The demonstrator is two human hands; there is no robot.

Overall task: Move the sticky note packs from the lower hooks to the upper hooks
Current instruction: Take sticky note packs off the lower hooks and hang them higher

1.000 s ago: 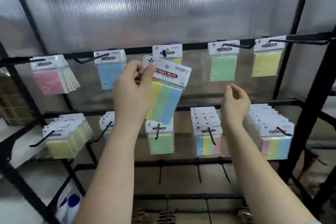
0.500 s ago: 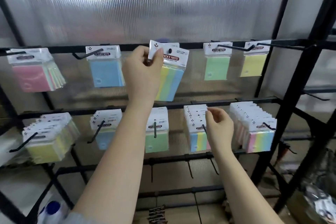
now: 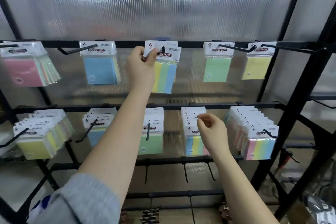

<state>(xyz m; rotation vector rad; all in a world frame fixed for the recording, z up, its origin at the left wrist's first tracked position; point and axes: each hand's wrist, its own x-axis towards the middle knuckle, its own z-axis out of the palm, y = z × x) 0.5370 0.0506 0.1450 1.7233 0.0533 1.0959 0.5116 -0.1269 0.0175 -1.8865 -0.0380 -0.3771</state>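
Head view: left hand [image 3: 141, 65] is raised to the middle hook [image 3: 163, 49] of the upper rail [image 3: 127, 43], thumb and fingers pinching the white header card of a striped sticky note pack [image 3: 166, 71]. The hook's tip shows through the hole in the card, so the pack sits on that hook, in front of another pack already there. Its yellow, green and blue stripes hang below the hand, slightly tilted.

Right hand [image 3: 212, 131] is lower, in front of the fourth stack on the lower rail [image 3: 218, 104]; its fingers are loosely curled, thumb and forefinger close together, and whether they have hold of anything cannot be told. It is just in front of the multicolour lower packs [image 3: 192, 143], covering their right edge.

Along the upper rail hang a pink pack [image 3: 23, 71], a blue pack [image 3: 100, 69], a green pack [image 3: 217, 67] and a yellow pack [image 3: 256, 67]. On the lower rail are thick stacks: yellowish packs [image 3: 36, 140] at far left, blue ones partly behind the left forearm, a green stack [image 3: 151, 142], and a pastel striped stack [image 3: 258, 143] at right. A grey sleeve [image 3: 78, 200] covers the left upper arm.
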